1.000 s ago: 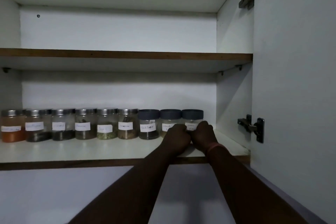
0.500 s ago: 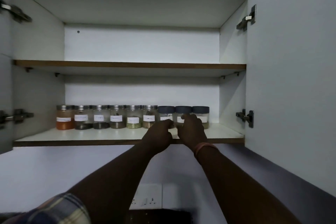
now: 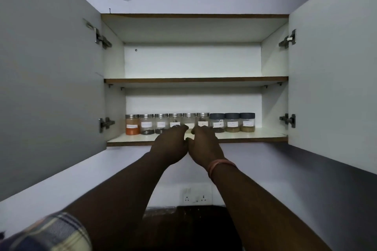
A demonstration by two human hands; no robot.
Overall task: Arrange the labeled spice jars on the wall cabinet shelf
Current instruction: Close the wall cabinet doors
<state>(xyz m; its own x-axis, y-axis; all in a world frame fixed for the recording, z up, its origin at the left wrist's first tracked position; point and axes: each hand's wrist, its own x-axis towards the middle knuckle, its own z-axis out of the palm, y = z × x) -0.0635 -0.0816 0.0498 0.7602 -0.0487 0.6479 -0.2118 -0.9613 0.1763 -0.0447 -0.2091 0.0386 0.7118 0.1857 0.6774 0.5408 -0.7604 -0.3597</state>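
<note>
Several labelled spice jars stand in one row at the back of the lower cabinet shelf (image 3: 255,135). The orange-filled jar (image 3: 132,125) is at the left end; the silver-lidded jars (image 3: 146,124) follow. Three dark-lidded jars (image 3: 232,122) close the row on the right. My left hand (image 3: 170,145) and my right hand (image 3: 205,145) hover side by side at the shelf's front edge, in front of the middle jars. Both hold nothing, with fingers stretched toward the jars. The hands hide the lower parts of the middle jars (image 3: 188,118).
The upper shelf (image 3: 195,79) carries nothing. Both cabinet doors stand wide open, left door (image 3: 51,77) and right door (image 3: 332,87), with metal hinges (image 3: 287,120) on the side walls. A wall socket (image 3: 196,197) sits below the cabinet.
The view has pulled back from the cabinet, so both doors now show. My hands have shifted left from the dark-lidded jars to the middle of the row, and their fingers have loosened.
</note>
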